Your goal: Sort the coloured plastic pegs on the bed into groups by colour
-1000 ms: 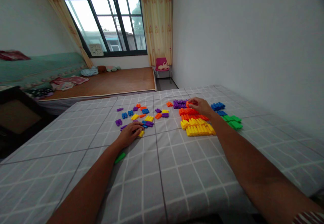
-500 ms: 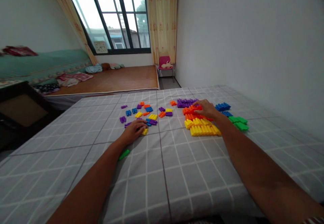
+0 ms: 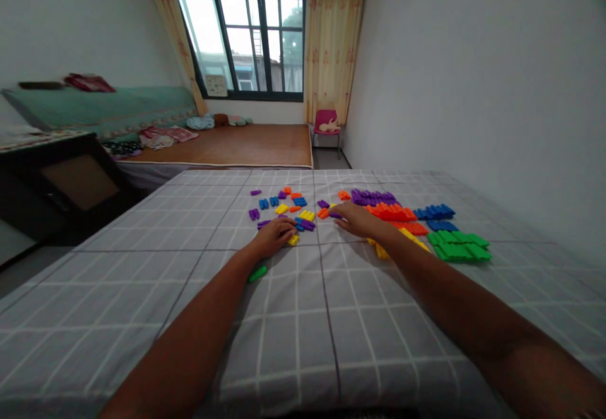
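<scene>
Taking the orange rows (image 3: 389, 211) as my landmark, I see the right hand (image 3: 356, 220) to their left, bent fingers at a loose purple piece (image 3: 335, 215); whether they pinch it, I can't tell. I judge this step to be a reach among loose pieces; the next move calls for a light fingertip grip. The left hand (image 3: 272, 237), farther left, curls loosely beside a yellow piece (image 3: 294, 240) (its palm hides from me whatever may be beneath). The purple row (image 3: 374, 197) lies behind the landmark, green blocks (image 3: 458, 247) nearer and right. All look like stubby, ridged plastic on softly creased, checked cloth (image 3: 298, 330).
</scene>
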A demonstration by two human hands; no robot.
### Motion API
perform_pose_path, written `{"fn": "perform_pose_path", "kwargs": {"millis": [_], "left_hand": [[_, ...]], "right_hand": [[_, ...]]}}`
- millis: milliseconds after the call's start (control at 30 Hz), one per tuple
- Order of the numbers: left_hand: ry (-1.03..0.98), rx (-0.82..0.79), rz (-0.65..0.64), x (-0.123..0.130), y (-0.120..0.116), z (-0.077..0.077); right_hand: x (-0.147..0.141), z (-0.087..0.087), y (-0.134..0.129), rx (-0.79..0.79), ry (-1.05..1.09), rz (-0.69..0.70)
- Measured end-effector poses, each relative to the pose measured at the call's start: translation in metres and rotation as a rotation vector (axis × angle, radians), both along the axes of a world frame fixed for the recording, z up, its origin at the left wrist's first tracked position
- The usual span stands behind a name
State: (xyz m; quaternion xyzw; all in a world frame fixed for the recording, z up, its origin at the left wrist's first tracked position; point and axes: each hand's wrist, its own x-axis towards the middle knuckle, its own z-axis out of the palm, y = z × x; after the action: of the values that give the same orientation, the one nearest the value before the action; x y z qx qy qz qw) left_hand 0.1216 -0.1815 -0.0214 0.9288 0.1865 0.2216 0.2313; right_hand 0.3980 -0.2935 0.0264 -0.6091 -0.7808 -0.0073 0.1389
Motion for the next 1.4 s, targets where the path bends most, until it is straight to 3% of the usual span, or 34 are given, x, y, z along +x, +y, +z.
{"fn": "perform_pose_path", "kwargs": {"millis": [167, 333, 467, 600, 700, 800, 900, 1033, 1200, 1400], "left_hand": [[0.019, 0.009, -0.023, -0.005, 0.001, 0.001], [0.006, 0.016, -0.037, -0.006, 0.006, -0.002], [0.015, -0.005, -0.021, -0.005, 0.011, -0.006], [0.029, -0.003, -0.002, -0.005, 0.01, -0.005], [0.043, 0.011, 0.019, -0.005, 0.008, -0.001], [0.053, 0.026, 0.035, -0.004, 0.006, 0.001], [0.055, 0.036, 0.045, -0.003, 0.006, 0.002], [0.077, 0.043, 0.065, -0.003, 0.006, 0.003], [0.08, 0.041, 0.063, -0.003, 0.005, 0.003], [0.082, 0.053, 0.051, -0.003, 0.006, 0.001]], "right_hand": [[-0.036, -0.005, 0.036, -0.073, -0.169, -0.053], [-0.041, 0.002, 0.033, -0.03, -0.113, -0.091], [-0.011, 0.017, 0.009, 0.018, -0.062, -0.143], [0.057, 0.032, -0.033, 0.144, 0.17, -0.362], [0.106, 0.023, -0.063, 0.153, 0.337, -0.483], [0.132, 0.002, -0.079, 0.109, 0.433, -0.513], [0.137, -0.014, -0.08, 0.089, 0.443, -0.588], [0.134, -0.021, -0.074, 0.074, 0.36, -0.647], [0.128, -0.019, -0.072, 0.02, 0.2, -0.574], [0.127, -0.006, -0.08, 0.017, 0.03, -0.641]]}}
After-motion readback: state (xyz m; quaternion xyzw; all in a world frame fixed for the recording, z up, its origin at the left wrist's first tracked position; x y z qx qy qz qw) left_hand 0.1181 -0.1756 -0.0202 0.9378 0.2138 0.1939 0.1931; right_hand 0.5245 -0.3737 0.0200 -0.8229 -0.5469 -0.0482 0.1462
